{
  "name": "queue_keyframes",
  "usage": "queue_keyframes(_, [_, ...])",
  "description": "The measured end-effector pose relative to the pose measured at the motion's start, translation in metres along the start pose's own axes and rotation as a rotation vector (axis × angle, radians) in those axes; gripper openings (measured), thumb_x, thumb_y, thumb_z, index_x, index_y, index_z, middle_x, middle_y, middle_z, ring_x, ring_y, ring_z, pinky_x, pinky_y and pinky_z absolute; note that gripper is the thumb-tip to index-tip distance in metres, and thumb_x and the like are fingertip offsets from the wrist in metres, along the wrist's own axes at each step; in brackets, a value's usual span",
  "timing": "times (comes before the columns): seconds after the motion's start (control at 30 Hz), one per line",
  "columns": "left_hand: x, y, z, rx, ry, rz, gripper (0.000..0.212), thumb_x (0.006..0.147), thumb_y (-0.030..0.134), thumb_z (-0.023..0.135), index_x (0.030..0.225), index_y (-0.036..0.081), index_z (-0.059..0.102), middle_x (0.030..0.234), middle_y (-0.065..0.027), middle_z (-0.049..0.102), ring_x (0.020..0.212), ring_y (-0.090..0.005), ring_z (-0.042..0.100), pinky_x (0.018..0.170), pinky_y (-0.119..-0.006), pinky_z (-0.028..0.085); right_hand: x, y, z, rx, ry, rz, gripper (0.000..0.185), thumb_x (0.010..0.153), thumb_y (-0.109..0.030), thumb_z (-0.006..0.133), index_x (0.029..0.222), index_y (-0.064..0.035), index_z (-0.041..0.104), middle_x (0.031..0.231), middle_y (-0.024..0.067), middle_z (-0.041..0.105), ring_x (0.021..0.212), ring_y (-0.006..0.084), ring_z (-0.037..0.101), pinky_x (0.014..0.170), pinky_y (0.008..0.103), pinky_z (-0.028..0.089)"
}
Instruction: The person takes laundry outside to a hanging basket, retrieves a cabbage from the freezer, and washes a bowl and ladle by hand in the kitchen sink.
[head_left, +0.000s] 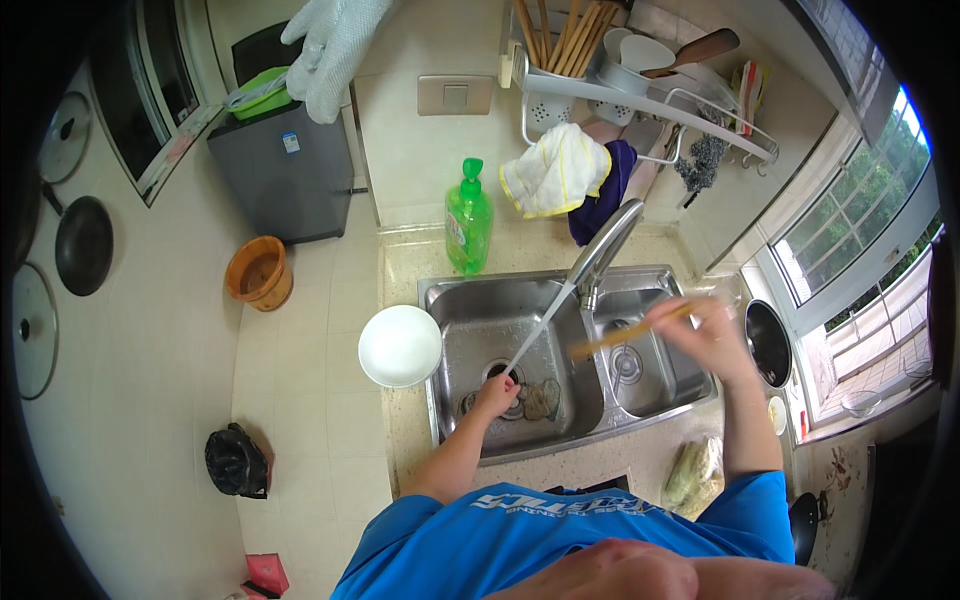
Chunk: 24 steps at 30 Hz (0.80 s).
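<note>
My left hand (498, 394) is low in the larger basin of a stainless steel sink (540, 315), where a stream from the faucet (611, 236) reaches it; whether its fingers hold anything cannot be made out. A crumpled, brownish wet cloth or similar thing (541, 400) lies beside it on the basin floor. Above the smaller basin, my right hand (694, 326) grips a bundle of wooden chopsticks or a similar wooden stick (619, 339), blurred by motion and pointing left. A white bowl (400, 346) rests at the sink's left edge.
Behind the sink stands a green dish soap bottle (469, 225). A white cloth (556, 171) and a dark purple one hang under a rack (645, 96) with chopsticks. At right are a black pan (768, 343) and a plastic bag of vegetables (694, 476).
</note>
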<state>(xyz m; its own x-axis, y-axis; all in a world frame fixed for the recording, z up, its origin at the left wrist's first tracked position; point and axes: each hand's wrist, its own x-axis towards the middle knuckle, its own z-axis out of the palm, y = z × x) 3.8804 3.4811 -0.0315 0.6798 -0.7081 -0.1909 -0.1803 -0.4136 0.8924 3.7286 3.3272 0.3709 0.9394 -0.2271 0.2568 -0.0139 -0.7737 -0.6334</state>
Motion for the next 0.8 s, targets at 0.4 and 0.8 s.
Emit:
queue_keyframes(0.4, [-0.001,0.001,-0.005,0.012,0.036,0.006,0.024,0.075,0.026,0.062,0.083,0.004,0.056,0.077,-0.0120,0.062,0.072,-0.0271,0.060,0.063,-0.035,0.046,0.192,-0.050,-0.063,-0.380,0.653,-0.544,0.020,0.082,-0.019,0.057,0.091,-0.0018,0.062,0.081,0.0076,0.064,0.070,0.0099,0.059,0.060,0.0222,0.044])
queue_keyframes(0.8, [0.009,-0.003,0.005,-0.027,0.026,0.070,0.023,0.076,0.025,0.062,0.084,0.004,0.055,0.071,-0.0109,0.060,0.066,-0.0244,0.058,0.060,-0.034,0.046,0.237,-0.026,-0.029,-0.510,0.656,-0.300,0.029,0.076,-0.022,0.059,0.084,0.0050,0.054,0.077,0.0229,0.058,0.077,0.0358,0.057,0.068,0.0392,0.045])
